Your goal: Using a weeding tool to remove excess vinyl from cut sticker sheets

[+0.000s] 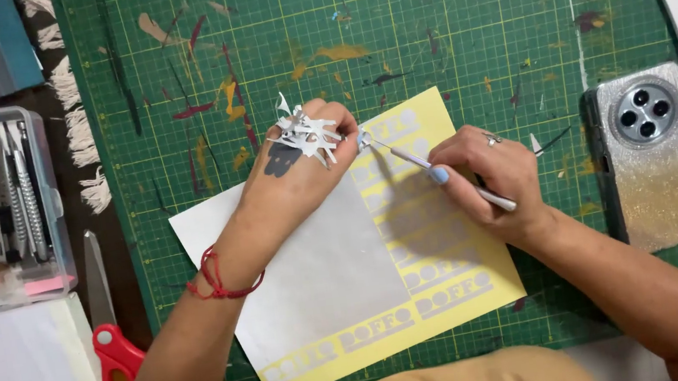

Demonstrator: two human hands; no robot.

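The cutting mat [458,35] is dark green with a pale yellow grid, smeared with orange, red and black paint; on it lies a yellow sheet [449,228] partly covered by silver-grey film; left of the mat, the scissors [113,351] have red handles; right of the mat, the phone [647,158] has a glittery silver-to-gold case; the left hand [294,179] carries white scraps, a red cord at its wrist; the right hand [490,175] shows a light blue thumbnail.

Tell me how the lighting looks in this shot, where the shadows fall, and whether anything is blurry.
Head view: even, soft light; the right hand and its thin tool cast a shadow leftward onto the yellow sheet; the left hand shades the sheet beside it; faint glare on the phone; hands and cutting mat are sharp.
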